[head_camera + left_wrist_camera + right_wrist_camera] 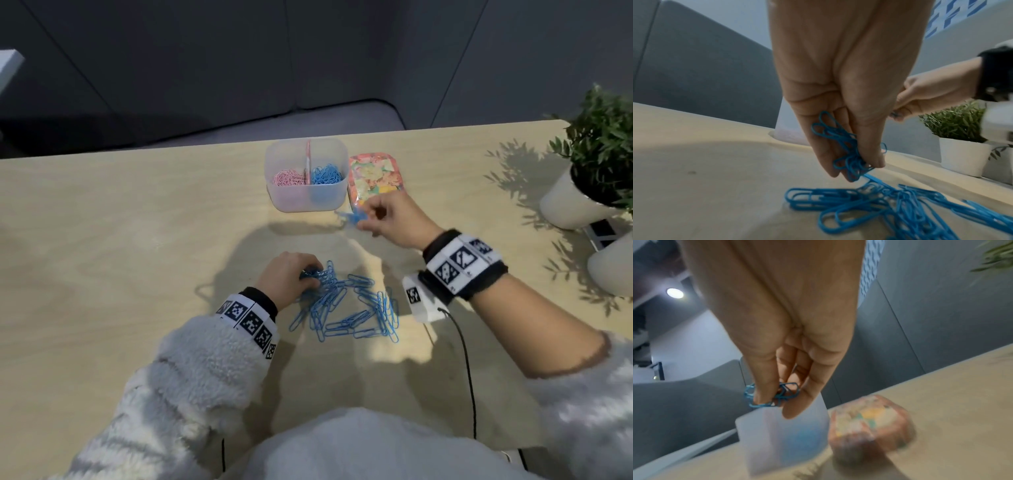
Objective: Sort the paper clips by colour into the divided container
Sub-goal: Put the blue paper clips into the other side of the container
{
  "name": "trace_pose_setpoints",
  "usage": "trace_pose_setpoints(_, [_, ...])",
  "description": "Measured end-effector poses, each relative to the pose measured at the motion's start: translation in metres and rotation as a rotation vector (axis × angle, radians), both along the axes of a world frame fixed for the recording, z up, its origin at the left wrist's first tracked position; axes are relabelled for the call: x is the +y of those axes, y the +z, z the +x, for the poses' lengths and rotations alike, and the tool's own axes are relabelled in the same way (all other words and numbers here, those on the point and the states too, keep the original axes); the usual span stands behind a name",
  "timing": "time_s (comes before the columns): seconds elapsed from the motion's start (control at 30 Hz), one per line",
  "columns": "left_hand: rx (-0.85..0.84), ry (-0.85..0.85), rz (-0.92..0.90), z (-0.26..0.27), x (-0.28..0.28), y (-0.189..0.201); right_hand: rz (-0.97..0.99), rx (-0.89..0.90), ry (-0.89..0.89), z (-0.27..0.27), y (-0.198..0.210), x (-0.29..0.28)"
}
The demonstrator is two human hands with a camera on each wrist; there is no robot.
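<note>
Looking down at a pale wooden table point(102, 240), we see our left hand point(286, 275) resting on a loose pile of blue paper clips point(356, 308), fingers curled around a small bunch of blue clips point(846, 151) pulled from its edge. Our right hand point(394, 219) hovers just in front of the divided container point(308, 200), thumb and fingers pinched on a few blue clips point(774, 395) (blurred in the head view). The translucent container stands near the table's far edge; its left compartment holds pink clips point(289, 178), its right compartment blue clips point(325, 174). Just beside its right wall lies a floral packet point(375, 174). Potted plants point(603, 137) stand at the far right.
</note>
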State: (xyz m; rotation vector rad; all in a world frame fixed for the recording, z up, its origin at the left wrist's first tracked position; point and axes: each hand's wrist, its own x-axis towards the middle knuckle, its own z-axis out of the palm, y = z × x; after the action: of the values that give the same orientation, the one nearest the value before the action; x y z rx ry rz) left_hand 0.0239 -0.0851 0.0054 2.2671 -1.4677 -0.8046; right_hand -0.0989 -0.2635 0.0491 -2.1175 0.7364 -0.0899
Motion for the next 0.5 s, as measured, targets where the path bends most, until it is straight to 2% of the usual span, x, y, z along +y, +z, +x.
trace_pose_setpoints(0.17, [0.063, 0.040, -0.028, 0.007, -0.004, 0.008, -0.179, -0.003, -0.161, 0.056, 0.023, -0.035])
trace_pose_setpoints(0.33, [0.145, 0.083, -0.067, 0.015, -0.020, 0.021, -0.262, 0.113, -0.182, 0.098, 0.025, -0.039])
trace_pose_setpoints(0.5, [0.103, 0.159, -0.180, 0.026, -0.050, 0.040, -0.189, 0.081, -0.219, 0.105, 0.019, -0.039])
